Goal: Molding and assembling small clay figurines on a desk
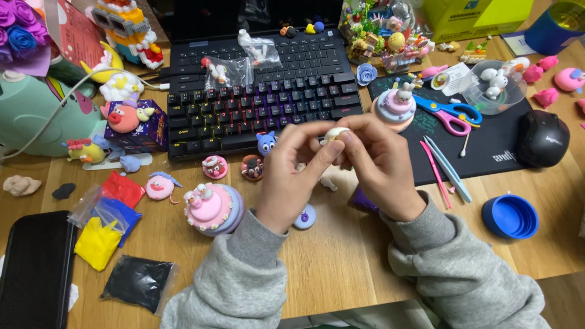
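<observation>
Grey sleeves lead to both hands at frame centre: left hand (292, 173) and right hand (378, 164) pinch one unfinished cream clay lump (334, 134); finished figures crowd the surface (341, 262).

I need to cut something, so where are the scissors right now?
In the head view, the scissors with blue and pink handles lie on the black mat, right of the keyboard, between a pink clay cake and the black mouse.
</observation>
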